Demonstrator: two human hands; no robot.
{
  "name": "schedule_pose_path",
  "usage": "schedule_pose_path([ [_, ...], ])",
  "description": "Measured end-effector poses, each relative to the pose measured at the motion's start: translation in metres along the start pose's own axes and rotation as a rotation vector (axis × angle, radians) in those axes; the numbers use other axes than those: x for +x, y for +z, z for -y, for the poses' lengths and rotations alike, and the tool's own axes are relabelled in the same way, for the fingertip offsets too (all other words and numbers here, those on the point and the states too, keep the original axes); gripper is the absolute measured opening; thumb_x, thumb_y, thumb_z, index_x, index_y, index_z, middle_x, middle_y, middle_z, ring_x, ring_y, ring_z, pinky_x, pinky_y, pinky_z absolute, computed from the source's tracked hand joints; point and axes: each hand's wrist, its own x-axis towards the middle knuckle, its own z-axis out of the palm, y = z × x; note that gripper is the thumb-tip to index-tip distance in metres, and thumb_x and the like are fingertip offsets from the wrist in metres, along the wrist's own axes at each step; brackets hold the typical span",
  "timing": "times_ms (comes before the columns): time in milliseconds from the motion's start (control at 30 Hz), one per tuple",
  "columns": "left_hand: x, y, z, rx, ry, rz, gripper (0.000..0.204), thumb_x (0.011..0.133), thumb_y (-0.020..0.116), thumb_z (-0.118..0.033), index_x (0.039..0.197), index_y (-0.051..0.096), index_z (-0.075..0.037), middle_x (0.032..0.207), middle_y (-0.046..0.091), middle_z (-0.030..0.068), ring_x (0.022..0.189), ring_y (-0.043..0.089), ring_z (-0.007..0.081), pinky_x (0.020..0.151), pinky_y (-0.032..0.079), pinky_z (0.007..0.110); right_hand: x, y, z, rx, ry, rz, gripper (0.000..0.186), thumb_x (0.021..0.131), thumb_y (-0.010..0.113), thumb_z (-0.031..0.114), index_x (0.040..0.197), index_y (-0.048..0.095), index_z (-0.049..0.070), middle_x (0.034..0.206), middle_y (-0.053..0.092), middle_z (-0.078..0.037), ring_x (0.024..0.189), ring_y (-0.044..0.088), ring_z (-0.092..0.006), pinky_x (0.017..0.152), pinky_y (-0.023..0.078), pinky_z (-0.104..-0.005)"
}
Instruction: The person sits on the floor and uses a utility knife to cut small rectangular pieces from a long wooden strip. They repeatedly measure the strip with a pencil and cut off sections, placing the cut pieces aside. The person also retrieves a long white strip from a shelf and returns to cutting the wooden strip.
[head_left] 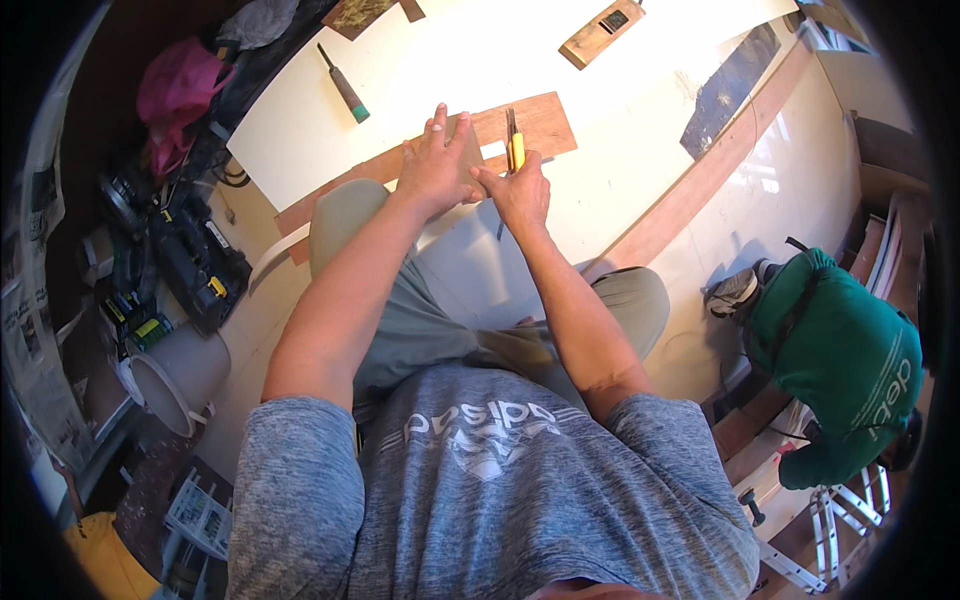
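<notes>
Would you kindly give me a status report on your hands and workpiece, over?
Left hand spread over brown piece on wooden board. Right hand holding yellow-handled tool. Green-ended tool lying clear of both hands.

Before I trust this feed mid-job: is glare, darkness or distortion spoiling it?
Head view: white board washed out toward the top; floor at right catches bright reflections; black toolbox at left sits in dimmer light; fisheye distortion curves the outer edges, with black corners; left hand and right hand look reasonably sharp.

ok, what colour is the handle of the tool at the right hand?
Yellow handle, best in head view.
</notes>
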Motion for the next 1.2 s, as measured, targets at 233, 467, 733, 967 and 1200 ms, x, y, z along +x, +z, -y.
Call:
schedule_pose_path([
  [233,0.034,0.035,0.002,-0.471,-0.219,-0.531,0.077,0.097,0.059,-0.031,0.164,0.031,-0.003,0.169,0.034,0.0202,0.158,0.031,0.0355,0.128,0.02,0.063,0.003,-0.005,0.001,-0.023,-0.013,0.002,0.079,0.072,0.097,0.048,0.116,0.052,0.001,0.099,0.074,-0.025,0.094,0.074,-0.041,0.081,0.059,-0.0497],
  [467,0.076,0.063,-0.014,-0.335,-0.523,-0.833,0.034,0.107,0.049,-0.032,0.126,0.07,-0.013,0.133,0.063,0.0105,0.132,0.051,0.0324,0.126,0.017,0.058,0.007,-0.003,-0.002,0.002,-0.042,0.0,0.078,0.071,0.098,0.048,0.114,0.052,0.0,0.094,0.074,-0.026,0.092,0.074,-0.0428,0.08,0.059,-0.0504],
  [733,0.081,0.07,-0.013,-0.231,-0.531,-0.883,0.035,0.107,0.052,-0.04,0.107,0.076,-0.014,0.111,0.067,0.0091,0.116,0.055,0.0309,0.12,0.023,0.06,0.006,0.002,-0.002,-0.027,-0.007,-0.023,0.072,0.075,0.096,0.043,0.116,0.053,0.0,0.093,0.074,-0.024,0.091,0.073,-0.0444,0.08,0.058,-0.0501],
  [967,0.085,0.08,-0.006,-0.132,-0.451,-1.047,0.028,0.103,0.061,-0.036,0.096,0.076,-0.013,0.1,0.069,0.0072,0.107,0.057,0.0307,0.113,0.03,0.057,-0.002,0.011,-0.024,0.239,-0.09,-0.06,0.051,0.079,0.095,0.026,0.107,0.062,0.001,0.084,0.074,-0.009,0.079,0.071,-0.0192,0.075,0.058,-0.0375],
  [1200,0.09,0.087,-0.004,-0.241,-0.473,-1.022,0.031,0.103,0.06,-0.04,0.099,0.075,-0.014,0.107,0.069,0.0074,0.117,0.056,0.0328,0.122,0.019,0.067,-0.015,0.017,-0.065,0.658,0.023,0.102,0.03,0.086,0.09,0.014,0.102,0.068,0.002,0.084,0.071,-0.002,0.061,0.059,-0.0078,0.053,0.048,-0.0243],
])
